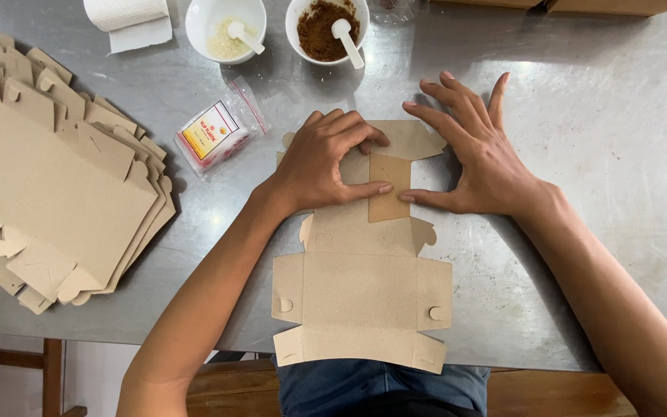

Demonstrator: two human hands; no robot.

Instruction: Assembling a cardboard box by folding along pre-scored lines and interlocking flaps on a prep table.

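A grey steel worktable (pixel 580 154) carries a stack of flat brown cardboard blanks (pixel 55 177) left of the unfolded brown cardboard box blank (pixel 360 286). The blank's far end hides under the left hand (pixel 322 162), fingers curled, pressing a folded flap; the right hand (pixel 476 150) lies spread flat just beside it, thumb on the flap. Beyond sit two white bowls (pixel 225 27), partly cut off.

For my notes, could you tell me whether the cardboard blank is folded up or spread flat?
Mostly flat: the cardboard blank lies spread on the table; its far panel looks creased.
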